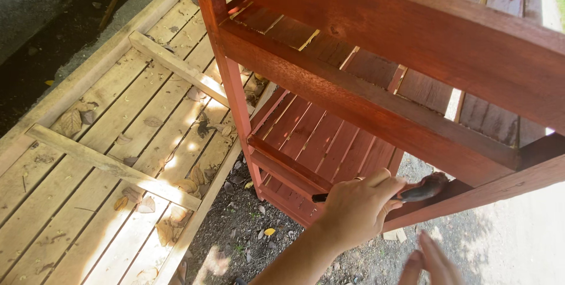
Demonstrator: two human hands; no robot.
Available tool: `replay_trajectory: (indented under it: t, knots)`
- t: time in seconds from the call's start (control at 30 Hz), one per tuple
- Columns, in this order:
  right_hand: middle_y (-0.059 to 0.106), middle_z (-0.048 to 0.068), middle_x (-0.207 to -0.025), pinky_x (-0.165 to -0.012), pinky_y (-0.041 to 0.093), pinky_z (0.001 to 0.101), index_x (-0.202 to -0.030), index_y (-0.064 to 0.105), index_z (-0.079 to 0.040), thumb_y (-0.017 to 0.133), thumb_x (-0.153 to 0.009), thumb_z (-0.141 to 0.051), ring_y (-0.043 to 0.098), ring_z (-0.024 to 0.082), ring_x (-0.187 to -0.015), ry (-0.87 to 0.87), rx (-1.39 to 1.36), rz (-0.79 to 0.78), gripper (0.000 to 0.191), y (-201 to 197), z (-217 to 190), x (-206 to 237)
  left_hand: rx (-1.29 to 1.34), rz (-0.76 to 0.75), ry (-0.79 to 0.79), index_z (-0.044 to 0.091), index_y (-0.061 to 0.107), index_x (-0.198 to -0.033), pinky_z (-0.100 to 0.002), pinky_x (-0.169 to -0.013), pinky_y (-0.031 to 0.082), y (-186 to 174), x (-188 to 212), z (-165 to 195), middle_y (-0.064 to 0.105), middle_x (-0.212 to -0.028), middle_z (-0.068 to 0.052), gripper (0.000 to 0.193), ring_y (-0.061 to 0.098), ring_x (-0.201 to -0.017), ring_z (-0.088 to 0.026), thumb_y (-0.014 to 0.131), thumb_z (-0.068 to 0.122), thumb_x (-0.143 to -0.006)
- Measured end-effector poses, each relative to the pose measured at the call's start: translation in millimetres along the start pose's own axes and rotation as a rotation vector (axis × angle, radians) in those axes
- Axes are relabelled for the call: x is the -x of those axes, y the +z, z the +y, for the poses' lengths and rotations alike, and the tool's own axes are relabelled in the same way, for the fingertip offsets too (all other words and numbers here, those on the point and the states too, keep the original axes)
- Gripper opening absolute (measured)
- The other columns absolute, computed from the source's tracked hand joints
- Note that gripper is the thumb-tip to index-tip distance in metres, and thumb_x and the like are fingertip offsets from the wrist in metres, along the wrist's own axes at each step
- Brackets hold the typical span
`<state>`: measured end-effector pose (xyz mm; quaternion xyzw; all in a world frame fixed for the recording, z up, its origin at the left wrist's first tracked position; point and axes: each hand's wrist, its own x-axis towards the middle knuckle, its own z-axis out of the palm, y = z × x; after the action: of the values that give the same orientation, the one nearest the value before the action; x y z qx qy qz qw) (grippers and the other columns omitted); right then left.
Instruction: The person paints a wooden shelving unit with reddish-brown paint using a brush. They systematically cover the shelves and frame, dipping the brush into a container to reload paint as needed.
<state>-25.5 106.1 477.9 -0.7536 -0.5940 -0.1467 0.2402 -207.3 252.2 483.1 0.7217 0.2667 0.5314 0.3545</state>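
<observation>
My left hand grips a paintbrush with a dark handle. Its stained bristles press on a lower rail of a red-brown wooden shelf rack. The rack has slatted shelves and fills the upper right of the view. The brush handle's black end sticks out to the left of my fist. My right hand hovers at the bottom edge, below the rail, with its fingers spread and nothing in it. Only its fingertips show.
An unpainted slatted wooden panel lies flat on the left, strewn with dry leaves. Gravel and dirt ground lies beneath the rack. A dark soil strip runs along the top left.
</observation>
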Motion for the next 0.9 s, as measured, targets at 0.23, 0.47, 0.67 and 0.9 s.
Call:
replay_trajectory:
  t: [0.23,0.47,0.67,0.9]
  knots:
    - [0.059,0.028,-0.142,-0.120,0.046,0.0449,-0.135,0.058,0.013,0.053,-0.114,-0.003,0.056,0.041,-0.131,-0.365,0.242,0.258,0.027,-29,-19,-13,0.126,0.042,-0.114,0.008,0.065,-0.128,-0.033,-0.057,0.055,14,11,13,0.066,-0.101,-0.005,0.030,0.068,-0.069,-0.020,0.068,0.021,-0.101]
    - [0.070,0.024,-0.125,-0.111,0.053,0.0433,-0.124,0.068,0.007,0.056,-0.098,0.001,0.066,0.036,-0.122,-0.224,0.189,0.157,0.030,-11,-13,-14,0.141,-0.090,-0.227,0.005,0.064,-0.126,-0.037,-0.058,0.055,11,41,4,0.065,-0.098,-0.008,0.032,0.070,-0.070,-0.024,0.069,0.020,-0.098]
    - [0.065,0.031,-0.126,-0.106,0.051,0.0479,-0.135,0.061,0.014,0.059,-0.097,-0.002,0.063,0.044,-0.116,-0.187,0.236,0.210,0.041,-4,-24,-1,0.282,-0.033,-0.315,0.004,0.063,-0.130,-0.037,-0.059,0.056,22,50,8,0.066,-0.099,-0.007,0.032,0.072,-0.073,-0.024,0.067,0.017,-0.100]
    - [0.061,0.031,-0.132,-0.117,0.044,0.0533,-0.144,0.054,0.012,0.057,-0.091,0.003,0.056,0.045,-0.129,-0.071,0.223,0.168,0.054,12,-24,12,0.198,-0.127,-0.382,0.007,0.066,-0.130,-0.039,-0.060,0.056,31,69,-8,0.068,-0.097,-0.008,0.035,0.072,-0.071,-0.026,0.068,0.014,-0.096]
